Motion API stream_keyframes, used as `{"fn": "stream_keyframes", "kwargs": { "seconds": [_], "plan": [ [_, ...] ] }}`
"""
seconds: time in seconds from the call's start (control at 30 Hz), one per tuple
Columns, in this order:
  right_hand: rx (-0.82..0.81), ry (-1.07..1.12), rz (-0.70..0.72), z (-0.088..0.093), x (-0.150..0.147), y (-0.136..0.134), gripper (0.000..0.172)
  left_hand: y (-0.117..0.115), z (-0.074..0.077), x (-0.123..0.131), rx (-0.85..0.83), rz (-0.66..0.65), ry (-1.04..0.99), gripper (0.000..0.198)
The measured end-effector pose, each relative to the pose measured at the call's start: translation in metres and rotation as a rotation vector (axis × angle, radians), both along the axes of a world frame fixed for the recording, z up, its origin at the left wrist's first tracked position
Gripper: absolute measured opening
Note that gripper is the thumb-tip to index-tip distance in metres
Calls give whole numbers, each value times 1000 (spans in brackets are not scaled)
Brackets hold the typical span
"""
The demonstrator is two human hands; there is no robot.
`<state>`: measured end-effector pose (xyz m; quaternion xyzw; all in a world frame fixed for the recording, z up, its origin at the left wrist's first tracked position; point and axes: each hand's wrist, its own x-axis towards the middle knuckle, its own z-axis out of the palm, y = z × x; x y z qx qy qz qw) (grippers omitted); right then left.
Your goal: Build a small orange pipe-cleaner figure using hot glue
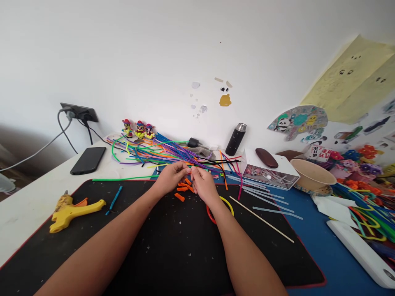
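My left hand (173,176) and my right hand (203,183) meet at the fingertips over the far part of the black mat (173,255). Both are closed in a pinch, thumbs and forefingers together. Whatever is between them is too small and covered to make out. Just below the fingers lie several short, fuzzy orange pipe cleaner pieces (179,197). Under my right wrist, a yellow ring (227,204) and a red ring (210,214) are partly covered by the arm. Behind the hands spreads a heap of long coloured pipe cleaners (173,150).
A yellow glue gun (74,211) and a blue twisted piece (114,200) lie left, near a phone (88,160). Rightward are a wooden stick (262,220), clear glue sticks (271,197), a white box (268,168), a black flask (236,139) and a bowl (313,172). Small figures (140,129) stand behind.
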<state>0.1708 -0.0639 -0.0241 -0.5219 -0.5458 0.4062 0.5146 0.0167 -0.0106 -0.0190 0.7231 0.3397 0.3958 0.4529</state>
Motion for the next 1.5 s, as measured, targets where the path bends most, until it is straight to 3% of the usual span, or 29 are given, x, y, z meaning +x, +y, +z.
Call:
{"fn": "stream_keyframes", "kwargs": {
  "seconds": [0.37,0.7,0.93,1.2,1.5],
  "plan": [
    [-26,1,12,0,-4,-1,49,-2,7,-6,267,81,188,34],
    [-27,30,-11,-1,-3,1,50,-4,5,-1,290,95,168,32],
    [7,108,-14,2,0,1,52,-8,10,-5,322,7,141,24],
    [-15,17,5,-1,0,1,52,-6,8,-6,434,53,204,27],
    [3,-145,-41,0,-1,-1,47,-6,8,-6,427,79,250,29]
  ]
}}
